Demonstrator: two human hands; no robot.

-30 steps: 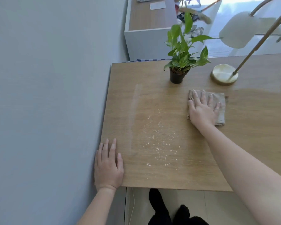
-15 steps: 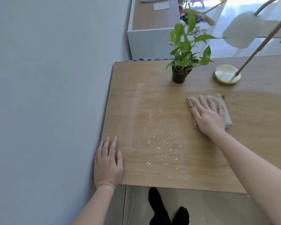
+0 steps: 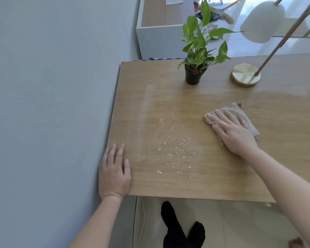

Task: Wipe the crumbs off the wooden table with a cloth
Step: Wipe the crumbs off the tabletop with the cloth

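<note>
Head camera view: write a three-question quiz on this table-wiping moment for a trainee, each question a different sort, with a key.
1. True or false: the cloth lies on top of the crumbs.
2. Which hand presses the cloth? A) left hand B) right hand C) both
3. Fill in: the round gold base beside the potted plant belongs to a ____.

Key
1. False: the cloth sits to the right of the crumbs, apart from them.
2. B: the left hand lies flat on the wooden table at its near left corner.
3. lamp
</note>
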